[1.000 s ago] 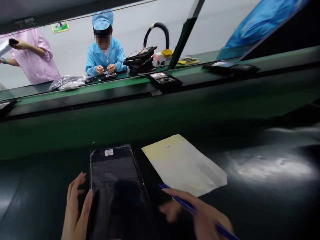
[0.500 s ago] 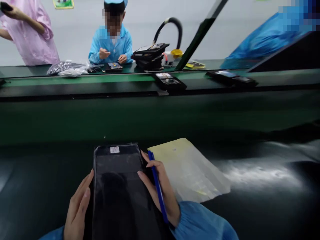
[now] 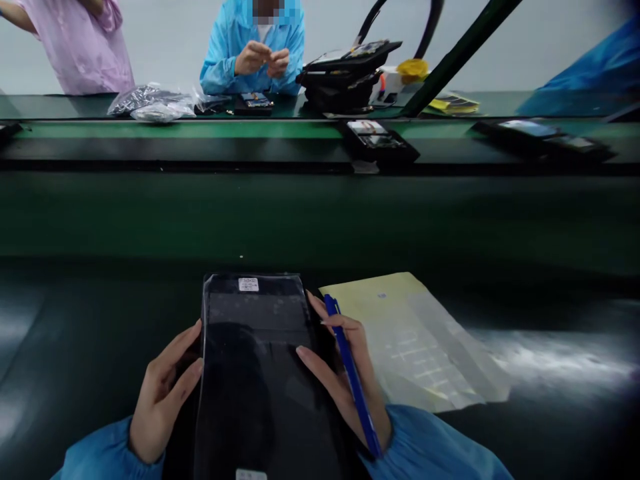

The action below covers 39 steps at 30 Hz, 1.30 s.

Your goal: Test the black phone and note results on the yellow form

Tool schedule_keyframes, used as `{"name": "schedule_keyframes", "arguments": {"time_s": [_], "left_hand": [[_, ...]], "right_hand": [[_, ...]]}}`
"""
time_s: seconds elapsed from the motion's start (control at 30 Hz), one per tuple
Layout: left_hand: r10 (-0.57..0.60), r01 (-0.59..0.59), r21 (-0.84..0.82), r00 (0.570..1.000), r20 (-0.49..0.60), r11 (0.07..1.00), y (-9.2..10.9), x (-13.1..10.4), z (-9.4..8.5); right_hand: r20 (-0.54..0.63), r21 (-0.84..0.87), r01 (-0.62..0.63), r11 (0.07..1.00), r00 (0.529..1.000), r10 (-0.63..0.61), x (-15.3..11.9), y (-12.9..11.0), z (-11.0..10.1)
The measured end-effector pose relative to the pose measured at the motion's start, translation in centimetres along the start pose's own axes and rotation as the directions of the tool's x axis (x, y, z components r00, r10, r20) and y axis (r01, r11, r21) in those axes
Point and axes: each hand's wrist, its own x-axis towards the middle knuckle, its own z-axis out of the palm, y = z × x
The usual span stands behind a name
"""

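Here, left hand [image 3: 163,393] and right hand [image 3: 345,373] clasp a bagged black tablet [image 3: 260,373] by its edges on the dark worktop [image 3: 550,413]; right also grips a blue pen [image 3: 353,377]. White label [image 3: 249,285] text unreadable; yellow sheet [image 3: 415,340] lies just right.

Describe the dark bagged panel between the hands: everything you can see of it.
The bagged panel is a long, dark, glossy rectangle in a clear film sleeve, lying flat on the black worktop, its long side running away from the person. A small white label sits at its far end, and another shows at the near edge. The left hand grips its left edge; the right hand, holding a blue pen, rests on its right edge.
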Motion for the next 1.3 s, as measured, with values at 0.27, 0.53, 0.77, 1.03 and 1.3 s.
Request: {"name": "schedule_keyframes", "arguments": {"time_s": [0.27,0.53,0.77,1.03,1.3], "left_hand": [[0.084,-0.079,0.144,0.996,-0.032,0.986,-0.7,-0.1,-0.4],[0.077,-0.069,0.141,0.996,-0.052,0.988,-0.6,-0.1,-0.3],[0.055,-0.05,0.117,0.998,-0.041,0.992,0.0,-0.2,-0.1],[0.076,-0.067,0.14,0.995,-0.058,0.988,0.2,-0.1,-0.1],[0.059,-0.05,0.176,0.997,-0.044,0.983,0.1,-0.4,-0.1]], "right_hand": [[0.131,0.061,0.017,0.998,0.991,-0.025,-0.2,0.8,-1.0],[0.254,0.035,0.008,0.999,0.967,-0.016,-0.3,1.0,-1.8],[0.054,0.012,-0.014,1.0,0.998,0.014,-0.4,1.2,-1.2],[0.029,-0.006,0.015,1.0,0.999,-0.015,-0.4,0.9,-0.9],[0.033,-0.05,-0.022,0.999,0.999,0.023,-0.4,0.7,-1.0]]}}
